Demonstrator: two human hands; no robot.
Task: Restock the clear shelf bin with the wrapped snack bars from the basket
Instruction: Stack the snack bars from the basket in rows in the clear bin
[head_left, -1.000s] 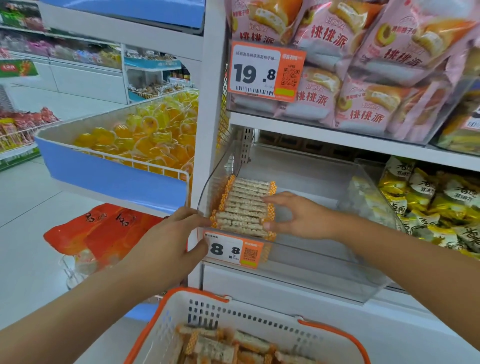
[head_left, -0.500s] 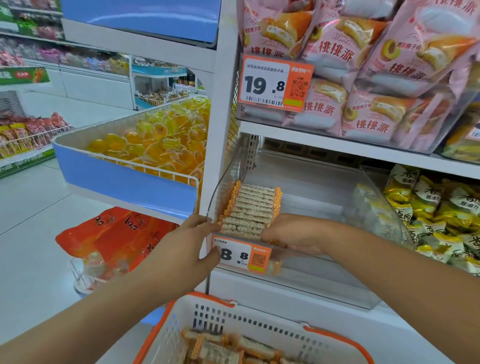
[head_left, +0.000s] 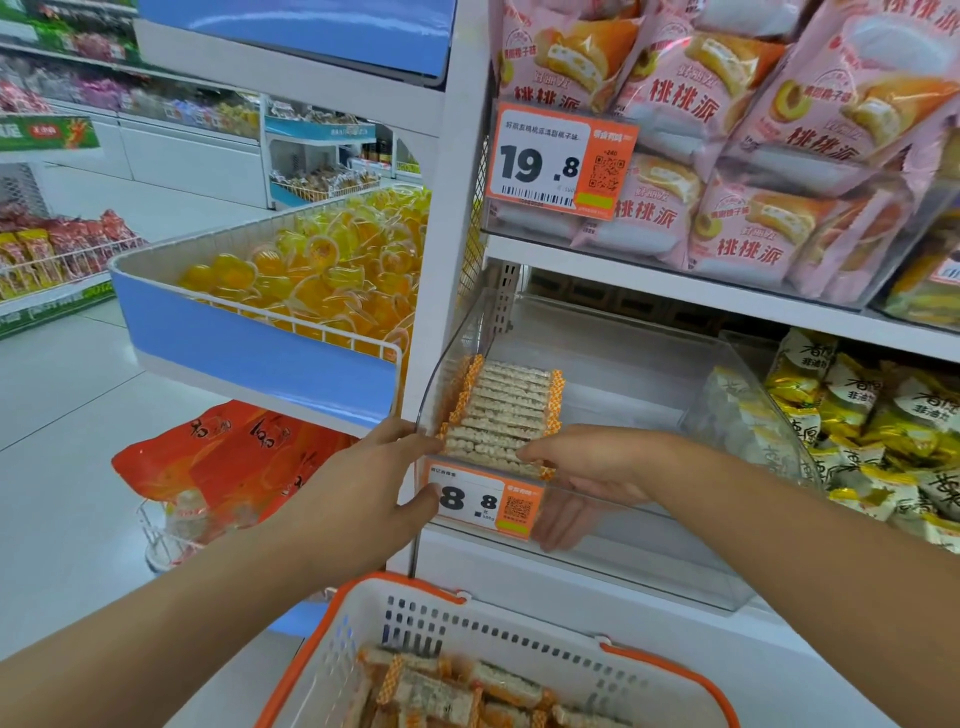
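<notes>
Both hands, the left hand (head_left: 358, 499) and right hand (head_left: 587, 467), touch the snack bars (head_left: 501, 415) rowed in the clear bin (head_left: 675, 571) (tagged 8.8), above the basket (head_left: 415, 618).
</notes>
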